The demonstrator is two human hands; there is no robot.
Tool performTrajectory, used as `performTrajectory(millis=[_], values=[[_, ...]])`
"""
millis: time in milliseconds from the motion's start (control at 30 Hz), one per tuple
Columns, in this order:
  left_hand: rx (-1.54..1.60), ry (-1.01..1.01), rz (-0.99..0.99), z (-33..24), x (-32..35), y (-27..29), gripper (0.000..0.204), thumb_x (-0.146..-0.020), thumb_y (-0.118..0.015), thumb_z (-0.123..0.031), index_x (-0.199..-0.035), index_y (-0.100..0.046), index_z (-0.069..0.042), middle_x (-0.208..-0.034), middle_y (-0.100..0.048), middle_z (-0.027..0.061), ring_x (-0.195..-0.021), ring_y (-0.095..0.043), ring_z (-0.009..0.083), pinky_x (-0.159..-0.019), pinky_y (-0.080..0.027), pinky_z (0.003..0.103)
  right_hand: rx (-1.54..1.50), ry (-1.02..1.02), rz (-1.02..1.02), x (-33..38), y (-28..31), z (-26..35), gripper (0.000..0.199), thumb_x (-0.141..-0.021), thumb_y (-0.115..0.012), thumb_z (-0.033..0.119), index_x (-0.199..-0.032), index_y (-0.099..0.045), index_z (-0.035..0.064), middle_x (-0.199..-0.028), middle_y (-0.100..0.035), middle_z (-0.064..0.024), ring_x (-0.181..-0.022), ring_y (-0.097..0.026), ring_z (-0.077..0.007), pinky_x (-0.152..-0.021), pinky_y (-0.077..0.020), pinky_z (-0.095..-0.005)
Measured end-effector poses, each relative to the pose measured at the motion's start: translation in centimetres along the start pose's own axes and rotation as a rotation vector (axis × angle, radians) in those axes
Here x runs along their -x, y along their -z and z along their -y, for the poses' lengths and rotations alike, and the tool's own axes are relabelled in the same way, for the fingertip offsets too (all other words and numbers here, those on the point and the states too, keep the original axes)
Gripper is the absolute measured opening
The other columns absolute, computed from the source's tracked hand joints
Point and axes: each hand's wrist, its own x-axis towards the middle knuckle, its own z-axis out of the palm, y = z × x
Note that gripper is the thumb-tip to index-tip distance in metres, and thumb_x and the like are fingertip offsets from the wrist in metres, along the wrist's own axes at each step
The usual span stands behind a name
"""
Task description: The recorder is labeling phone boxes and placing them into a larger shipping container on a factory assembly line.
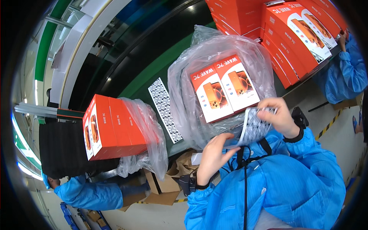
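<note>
Sheet [253, 124] of labels curling between both hands; right hand [278, 115] pinching upper edge, left hand [214, 153] fingers half-open touching lower end; boxes [224, 88] lying just beyond, nearer right hand

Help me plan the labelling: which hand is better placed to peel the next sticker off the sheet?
Probably the left hand. The right hand has its grip on the top edge of the sticker sheet, while the left hand's fingers sit open at its lower edge, over the bagged orange boxes.
</note>
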Motion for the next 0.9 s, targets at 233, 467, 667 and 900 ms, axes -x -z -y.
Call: performTrajectory(millis=[233,467,667,900], values=[[0.795,0.240,-0.229,-3.1,2.4,-2.7,0.019,-0.086,-0.058,-0.003,-0.103,-0.054,0.006,-0.095,-0.060,0.0101,-0.088,-0.060,0.0128,-0.077,-0.048,0.024,-0.060,-0.168,0.234,2.2,-2.4,1.1,0.013,-0.079,-0.069,0.008,-0.086,-0.061,0.0003,-0.081,-0.060,-0.0022,-0.077,-0.054,-0.0052,-0.067,-0.0445,-0.0211],[0.824,0.238,-0.454,-2.2,3.0,-3.9,0.016,-0.086,-0.059,0.000,-0.100,-0.057,0.007,-0.094,-0.058,0.0092,-0.078,-0.055,0.0091,-0.065,-0.045,0.019,0.196,0.176,0.021,0.8,-4.7,-0.2,0.020,-0.070,-0.075,0.008,-0.080,-0.057,0.0073,-0.095,-0.049,-0.0060,-0.088,-0.051,-0.0173,-0.077,-0.0418,-0.0284],[0.677,0.200,-0.570,-1.3,2.5,-3.0,0.014,-0.082,-0.062,0.002,-0.095,-0.059,0.006,-0.094,-0.059,0.0111,-0.075,-0.055,0.0111,-0.063,-0.045,0.020,0.693,0.522,0.050,-0.4,-5.8,0.3,0.024,-0.064,-0.077,0.014,-0.085,-0.067,0.0100,-0.094,-0.053,-0.0036,-0.086,-0.051,-0.0213,-0.075,-0.0420,-0.0314],[0.573,0.160,-0.490,-0.1,2.3,-2.3,0.012,-0.083,-0.059,0.002,-0.094,-0.056,0.007,-0.092,-0.055,0.0095,-0.075,-0.052,0.0116,-0.066,-0.042,0.021,0.486,0.430,0.273,-1.8,-6.2,0.5,0.023,-0.069,-0.073,0.010,-0.089,-0.064,0.0050,-0.088,-0.059,-0.0063,-0.078,-0.057,-0.0231,-0.068,-0.0462,-0.0330]])
